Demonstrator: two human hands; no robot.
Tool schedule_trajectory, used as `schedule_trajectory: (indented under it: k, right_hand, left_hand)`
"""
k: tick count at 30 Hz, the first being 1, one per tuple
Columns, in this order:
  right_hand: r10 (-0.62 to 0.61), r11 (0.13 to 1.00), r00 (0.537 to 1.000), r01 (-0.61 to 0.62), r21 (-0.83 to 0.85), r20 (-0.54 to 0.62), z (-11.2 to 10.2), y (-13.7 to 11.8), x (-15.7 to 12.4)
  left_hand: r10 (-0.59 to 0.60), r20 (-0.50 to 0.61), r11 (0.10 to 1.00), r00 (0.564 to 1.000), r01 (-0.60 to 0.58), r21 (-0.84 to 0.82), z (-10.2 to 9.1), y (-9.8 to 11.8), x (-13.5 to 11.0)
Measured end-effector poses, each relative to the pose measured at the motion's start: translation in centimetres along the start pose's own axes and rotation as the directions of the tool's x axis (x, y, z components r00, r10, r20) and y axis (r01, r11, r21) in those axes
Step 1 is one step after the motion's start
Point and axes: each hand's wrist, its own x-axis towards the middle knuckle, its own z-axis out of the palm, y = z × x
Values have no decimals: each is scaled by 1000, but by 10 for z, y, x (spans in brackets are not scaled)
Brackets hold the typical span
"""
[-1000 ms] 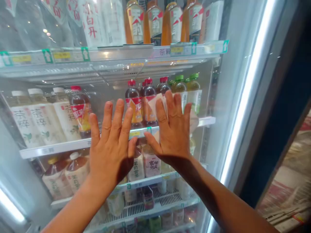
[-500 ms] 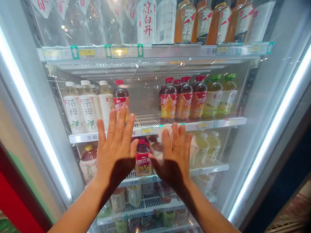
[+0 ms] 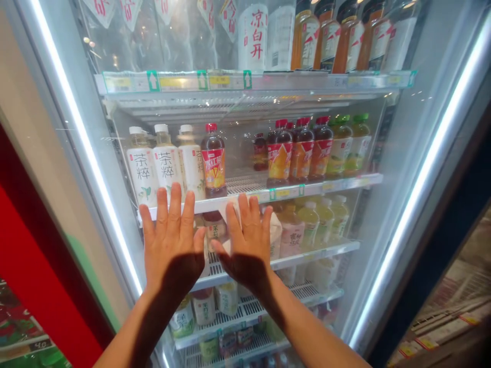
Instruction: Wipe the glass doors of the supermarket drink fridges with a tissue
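Holding my left hand (image 3: 172,245) flat at the glass door (image 3: 245,120), fingers apart, I have my right hand (image 3: 247,245) spread too, a pale cloth (image 3: 275,228) behind its palm, in front of shelved bottles (image 3: 215,163).

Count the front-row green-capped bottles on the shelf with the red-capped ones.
2: one green-capped bottle beside the red-capped bottles, and a second one at the row's right end. More may be hidden behind.

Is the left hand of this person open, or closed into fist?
Open: the left hand shows its fingers extended, fingertips apart.
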Motion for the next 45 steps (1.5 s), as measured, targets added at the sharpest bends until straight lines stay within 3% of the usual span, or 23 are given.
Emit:
schedule_trajectory:
  k: [4,10,15,17,21,23,28,33,39,45]
  right_hand:
    - [4,1000,1000,-3,17,-26,1,-17,28]
    - [-37,998,997,34,46,68,4,-51,-10]
    - [-28,999,1000,28,39,-9,7,-65,21]
    - [-23,999,999,22,43,26,6,-69,13]
    - [-86,993,991,77,87,100,3,-73,-30]
    - [-82,993,993,74,91,83,3,-71,-28]
    - [-7,997,1000,6,80,20,0,-57,2]
    - [-17,998,995,12,57,101,-7,-28,-37]
    - [84,996,996,-84,-9,-7,-14,35,-13]
    - [53,998,998,-51,-47,31,-23,90,-51]
  left_hand:
    - [-21,-6,1000,1000,21,5,-5,-12,-9]
    - [-92,51,995,994,91,26,-16,-28,-27]
    - [-117,63,993,991,118,-10,-20,-36,-34]
    - [-132,75,991,988,132,-4,-23,-37,-39]
    - [-111,94,994,989,110,7,-29,-36,-48]
    - [-93,84,996,992,93,-1,-30,-33,-47]
    - [-94,80,995,992,96,-21,-25,-21,-34]
    - [-7,65,998,998,11,-63,-14,2,-26]
    - [35,38,993,999,-30,-114,12,47,1]
    - [89,11,985,996,-87,-151,43,103,24]
